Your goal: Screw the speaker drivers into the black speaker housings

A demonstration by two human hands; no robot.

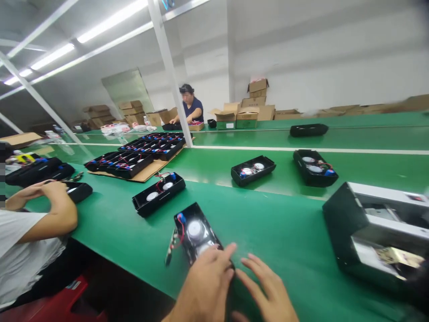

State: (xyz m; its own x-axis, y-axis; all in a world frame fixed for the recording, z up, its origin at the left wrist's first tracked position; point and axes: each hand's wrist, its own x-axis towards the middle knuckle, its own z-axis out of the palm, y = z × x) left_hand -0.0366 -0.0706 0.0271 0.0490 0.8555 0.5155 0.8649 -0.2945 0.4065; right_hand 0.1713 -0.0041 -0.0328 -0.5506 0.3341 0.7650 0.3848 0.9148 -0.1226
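A black speaker housing (208,232) lies at an angle on the green tabletop in front of me. Two round white-and-silver speakers show inside it. Red and black wires and a blue part sit at its far end, and a small circuit board (171,247) hangs off its left side on wires. My left hand (208,277) is closed over the near end, covering that part of the housing. Just to the right, my right hand (264,286) is open, fingers apart, close to the housing's near corner; whether it touches is unclear.
Similar housings (159,194) stand ahead, with more (254,170) across the table and several grouped on cardboard (147,172). A grey metal machine (348,228) stands at right. A co-worker's arm (55,205) is at left; another person (193,107) works behind.
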